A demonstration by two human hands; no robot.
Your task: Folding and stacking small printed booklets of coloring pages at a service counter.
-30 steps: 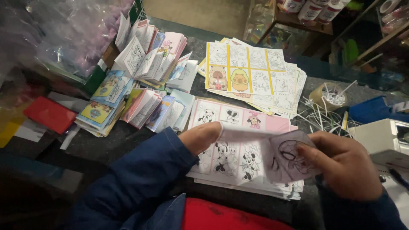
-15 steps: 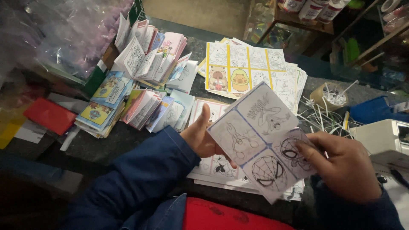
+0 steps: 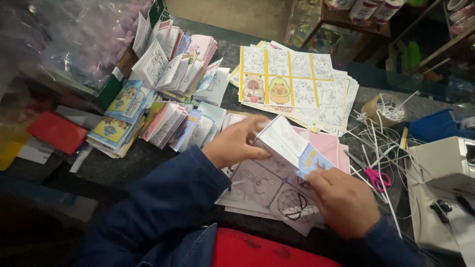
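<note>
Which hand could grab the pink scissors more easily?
Probably the right hand: the pink scissors lie just beside it on the table, while the left hand is across the folded sheet, pinching its far edge.

Left hand [image 3: 232, 143] reaching forward, fingers [image 3: 257, 126] curled, right hand [image 3: 341, 200] palm down, fingers pinched, blue sleeves

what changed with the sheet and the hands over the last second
The sheet of colouring pictures, lifted off the pile and held open half a second ago, is now being folded: the left hand has come over its top edge, bending the upper part down, and the right hand pinches the fold lower than before. The yellow-lined sheets, the booklet stacks and the pink scissors stayed put.
</note>
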